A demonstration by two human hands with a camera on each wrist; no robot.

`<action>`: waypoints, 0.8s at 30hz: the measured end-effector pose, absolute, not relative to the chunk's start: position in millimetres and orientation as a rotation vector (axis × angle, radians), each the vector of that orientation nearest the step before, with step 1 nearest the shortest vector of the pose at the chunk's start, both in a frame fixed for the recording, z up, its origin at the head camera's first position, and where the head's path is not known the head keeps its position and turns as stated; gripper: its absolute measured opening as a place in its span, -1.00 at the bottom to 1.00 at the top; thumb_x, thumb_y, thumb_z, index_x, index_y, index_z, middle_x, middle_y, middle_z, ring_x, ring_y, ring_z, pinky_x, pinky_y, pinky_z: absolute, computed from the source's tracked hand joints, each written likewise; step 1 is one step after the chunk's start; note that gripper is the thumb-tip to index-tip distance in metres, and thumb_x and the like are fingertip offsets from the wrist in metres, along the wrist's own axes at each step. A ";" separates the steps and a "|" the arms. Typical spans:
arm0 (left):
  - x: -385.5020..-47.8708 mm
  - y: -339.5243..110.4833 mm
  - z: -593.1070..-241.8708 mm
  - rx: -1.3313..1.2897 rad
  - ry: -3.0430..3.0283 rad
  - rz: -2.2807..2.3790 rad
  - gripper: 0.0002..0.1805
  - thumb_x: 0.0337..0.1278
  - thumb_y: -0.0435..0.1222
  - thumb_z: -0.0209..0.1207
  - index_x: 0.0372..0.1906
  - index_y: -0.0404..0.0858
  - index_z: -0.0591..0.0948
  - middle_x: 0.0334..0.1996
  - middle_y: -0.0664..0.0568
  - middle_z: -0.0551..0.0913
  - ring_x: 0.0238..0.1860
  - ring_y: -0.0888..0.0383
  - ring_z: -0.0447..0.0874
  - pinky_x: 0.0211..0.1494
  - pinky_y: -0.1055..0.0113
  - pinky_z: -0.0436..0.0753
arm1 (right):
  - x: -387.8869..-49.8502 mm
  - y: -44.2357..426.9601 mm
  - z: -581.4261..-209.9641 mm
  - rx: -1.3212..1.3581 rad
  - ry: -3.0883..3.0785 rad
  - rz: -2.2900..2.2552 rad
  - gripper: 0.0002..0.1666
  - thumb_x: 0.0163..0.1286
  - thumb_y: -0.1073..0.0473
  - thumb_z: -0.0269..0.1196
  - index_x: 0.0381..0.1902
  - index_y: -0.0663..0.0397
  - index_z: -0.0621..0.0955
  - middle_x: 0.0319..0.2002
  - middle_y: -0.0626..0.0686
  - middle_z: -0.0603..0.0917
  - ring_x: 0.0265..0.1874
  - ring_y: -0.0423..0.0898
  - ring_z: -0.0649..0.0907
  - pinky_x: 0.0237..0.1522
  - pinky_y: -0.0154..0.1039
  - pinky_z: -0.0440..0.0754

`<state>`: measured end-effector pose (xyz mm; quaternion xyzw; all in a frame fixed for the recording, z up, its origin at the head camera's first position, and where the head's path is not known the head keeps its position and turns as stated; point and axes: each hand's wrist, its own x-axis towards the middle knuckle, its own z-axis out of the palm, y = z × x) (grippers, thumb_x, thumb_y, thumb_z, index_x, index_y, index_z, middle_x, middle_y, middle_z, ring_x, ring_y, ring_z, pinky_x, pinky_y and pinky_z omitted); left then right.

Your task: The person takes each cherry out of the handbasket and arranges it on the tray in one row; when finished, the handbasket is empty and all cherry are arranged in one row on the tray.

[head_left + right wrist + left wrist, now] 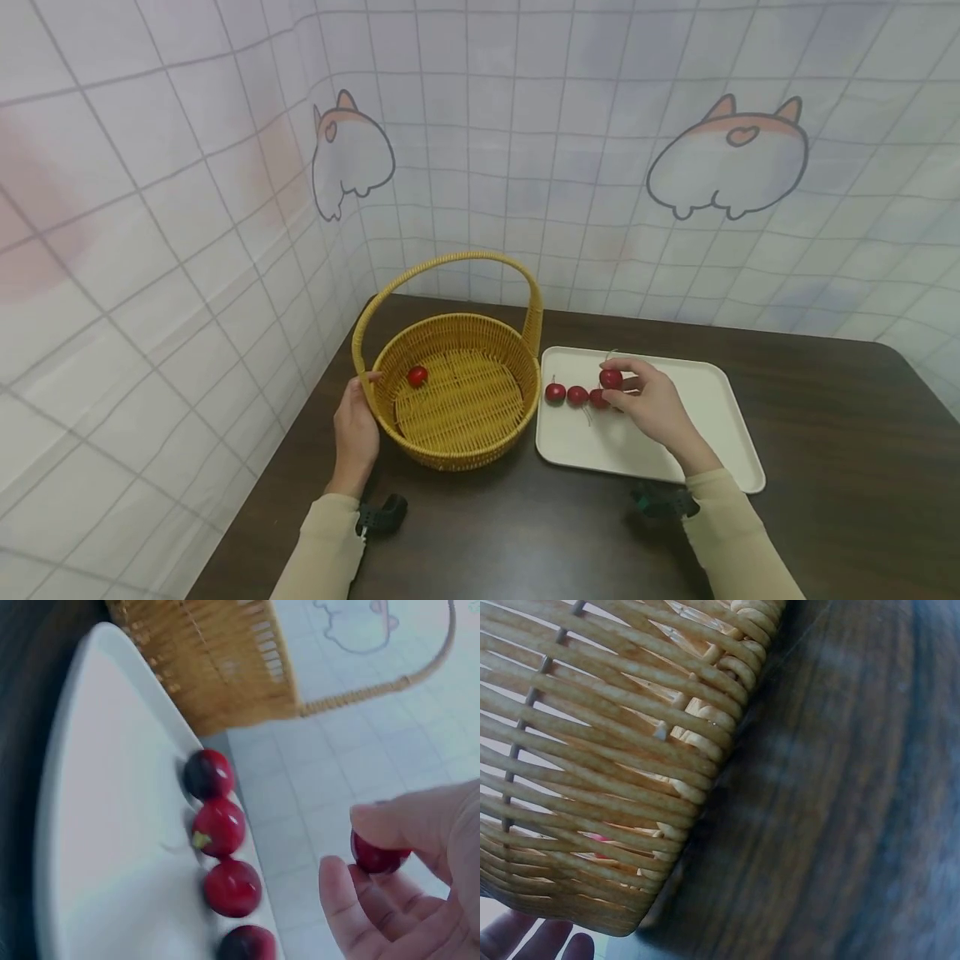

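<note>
**Right hand (651, 407) pinching a red cherry (611, 379) over a cream tray (600, 454), left hand (357, 429) on a yellow wicker basket (457, 408)**

Seen from the head, two hands in pale sleeves (322, 546) work at a dark wooden bench (510, 542). The right grip is narrowed to a pinch, with thumb and fingers around one cherry, its thin stem pointing up. The right wrist view shows this cherry apart from a row of cherries (232, 888) lying on the tray; at least four are visible there. From the head, the hand hides part of that row.

The left grip is bent over the basket's rim at the foot of its tall arched handle (465, 256), holding the edge. Inside the basket, one lone cherry (417, 376) lies toward the left wall. The basket stands upright, just left of the tray.

Behind the bench hangs a pale checked backdrop (517, 192) printed with cartoon animals (727, 171) seen from behind.
</note>
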<state>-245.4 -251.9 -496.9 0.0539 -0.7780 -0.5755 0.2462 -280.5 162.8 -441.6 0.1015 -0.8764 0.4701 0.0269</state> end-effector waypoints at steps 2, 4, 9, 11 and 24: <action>-245.7 -251.8 -496.6 0.142 -2.124 -1.574 -0.41 0.56 0.05 -0.39 0.14 -0.22 0.54 0.21 -0.14 0.52 0.21 -0.10 0.46 0.19 -0.03 0.40 | -281.6 169.7 -439.8 0.276 -2.720 1.399 -0.50 0.27 0.29 0.32 0.19 0.10 0.54 0.11 0.22 0.56 -0.09 0.14 0.65 -0.28 -0.25 0.62; -246.0 -252.0 -496.4 0.136 -2.126 -1.574 -0.41 0.56 0.04 -0.39 0.15 -0.22 0.53 0.21 -0.14 0.52 0.20 -0.10 0.46 0.19 -0.03 0.40 | -282.2 176.4 -437.7 0.233 -2.728 1.351 -0.50 0.28 0.27 0.31 0.19 0.10 0.53 0.12 0.21 0.54 -0.07 0.15 0.64 -0.26 -0.23 0.61; -246.9 -252.8 -495.9 0.120 -2.119 -1.560 -0.43 0.58 0.01 -0.39 0.14 -0.24 0.53 0.20 -0.15 0.52 0.21 -0.08 0.45 0.20 0.00 0.38 | -284.1 191.9 -436.9 0.161 -2.751 1.205 -0.51 0.31 0.26 0.30 0.20 0.15 0.52 0.13 0.26 0.53 -0.05 0.19 0.61 -0.24 -0.14 0.59; -247.2 -253.1 -495.8 0.119 -2.116 -1.553 -0.44 0.58 0.00 -0.38 0.14 -0.25 0.53 0.20 -0.15 0.53 0.22 -0.07 0.45 0.20 0.01 0.38 | -285.1 196.4 -438.3 0.135 -2.766 1.146 -0.51 0.32 0.26 0.29 0.20 0.18 0.51 0.12 0.29 0.52 -0.05 0.22 0.61 -0.22 -0.08 0.61; -245.6 -252.6 -496.6 0.119 -2.121 -1.563 -0.44 0.58 0.00 -0.38 0.14 -0.25 0.53 0.21 -0.15 0.52 0.22 -0.09 0.45 0.20 -0.01 0.39 | -291.0 221.1 -456.3 0.178 -2.903 1.075 -0.49 0.29 0.25 0.32 0.19 0.25 0.51 0.11 0.33 0.56 -0.06 0.23 0.64 -0.19 -0.03 0.65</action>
